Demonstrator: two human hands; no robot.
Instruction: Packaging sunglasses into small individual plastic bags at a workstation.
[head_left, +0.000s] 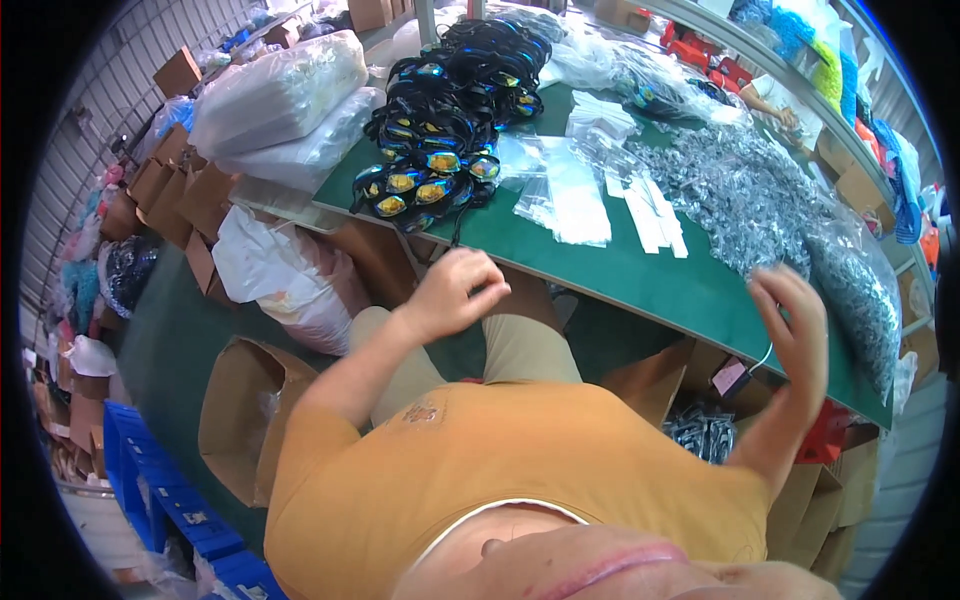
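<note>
Here, left hand loosely curled, empty, right hand half-open at three o'clock, cardboard box at eight, contents hidden, goggles heaped at twelve.

I wear an orange short-sleeved T-shirt with a small faded print on the chest, centre of the frame, and khaki trousers above it. Both forearms are bare; no gloves, watch or rings visible.

On the green table, flat clear plastic bags lie beside white paper strips, with a heap of small filled clear packets further along. Large clear sacks rest at its far end; brown cartons stand below.
</note>
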